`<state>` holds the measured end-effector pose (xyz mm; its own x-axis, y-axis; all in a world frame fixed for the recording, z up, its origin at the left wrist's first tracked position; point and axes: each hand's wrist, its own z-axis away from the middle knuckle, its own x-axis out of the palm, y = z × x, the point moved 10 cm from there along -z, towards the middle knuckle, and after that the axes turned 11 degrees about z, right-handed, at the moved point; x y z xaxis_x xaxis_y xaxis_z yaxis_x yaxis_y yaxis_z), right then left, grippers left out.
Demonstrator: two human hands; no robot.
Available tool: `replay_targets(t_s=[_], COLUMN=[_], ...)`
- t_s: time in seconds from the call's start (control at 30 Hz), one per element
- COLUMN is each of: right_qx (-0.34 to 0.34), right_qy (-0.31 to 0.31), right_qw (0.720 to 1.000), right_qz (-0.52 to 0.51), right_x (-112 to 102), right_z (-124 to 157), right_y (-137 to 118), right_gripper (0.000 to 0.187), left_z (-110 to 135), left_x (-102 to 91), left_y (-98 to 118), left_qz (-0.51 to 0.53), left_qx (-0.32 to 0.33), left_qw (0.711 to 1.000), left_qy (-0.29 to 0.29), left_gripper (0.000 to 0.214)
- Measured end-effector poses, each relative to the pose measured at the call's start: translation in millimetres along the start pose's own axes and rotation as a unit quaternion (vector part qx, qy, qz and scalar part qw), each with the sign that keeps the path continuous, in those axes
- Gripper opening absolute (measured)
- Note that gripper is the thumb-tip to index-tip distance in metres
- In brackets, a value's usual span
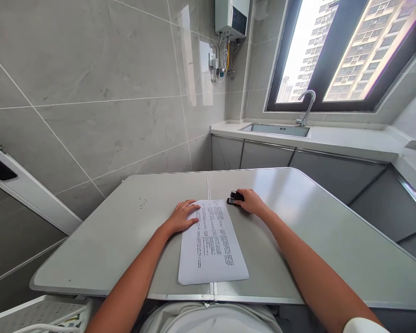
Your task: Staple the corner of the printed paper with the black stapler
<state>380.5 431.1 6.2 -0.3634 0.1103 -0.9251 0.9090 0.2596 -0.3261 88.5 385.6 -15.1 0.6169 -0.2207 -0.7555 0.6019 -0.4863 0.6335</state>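
Printed paper [213,245] lies on the folding table, its text running sideways; whether it is one sheet or a stack I cannot tell. My left hand [184,216] rests on the paper's upper left edge, fingers spread and nothing gripped. Just right of the paper's far right corner, my right hand [251,202] is closed around a black stapler [236,198]. The stapler's jaws point left toward the paper and stand apart from each other. Part of its body is hidden under my fingers.
Small staple-like bits [143,203] lie on the left half of the table [100,249]. A seam runs down the table's middle. Beyond it are a counter with a sink [277,130] and a faucet [308,107]. A white perforated basket [38,314] stands at the lower left.
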Motion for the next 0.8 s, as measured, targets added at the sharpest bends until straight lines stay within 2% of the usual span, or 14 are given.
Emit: replay_targets(t_s=[0.13, 0.27, 0.43, 0.6, 0.8], right_qx=[-0.092, -0.137, -0.124, -0.104, -0.133], right_qy=[-0.076, -0.108, -0.065, -0.018, 0.000], right_qw=[0.991, 0.983, 0.990, 0.994, 0.991], right_qz=[-0.057, -0.058, -0.028, -0.027, 0.003], right_x=[5, 8, 10, 7, 8], right_z=[8, 15, 11, 8, 6], right_y=[-20, -39, -38, -33, -40], right_gripper=[0.023, 0.020, 0.021, 0.045, 0.040], left_z=[0, 0, 1, 2, 2], left_x=[-0.2, -1.0, 1.9, 3.8, 5.0], left_y=[1, 2, 9, 14, 14], left_qz=[0.005, 0.006, 0.013, 0.017, 0.012], left_qx=[0.011, 0.013, 0.017, 0.016, 0.012], left_qw=[1.000, 1.000, 1.000, 0.999, 0.999], left_qy=[0.007, 0.009, -0.014, -0.031, -0.038], left_gripper=[0.046, 0.046, 0.047, 0.046, 0.047])
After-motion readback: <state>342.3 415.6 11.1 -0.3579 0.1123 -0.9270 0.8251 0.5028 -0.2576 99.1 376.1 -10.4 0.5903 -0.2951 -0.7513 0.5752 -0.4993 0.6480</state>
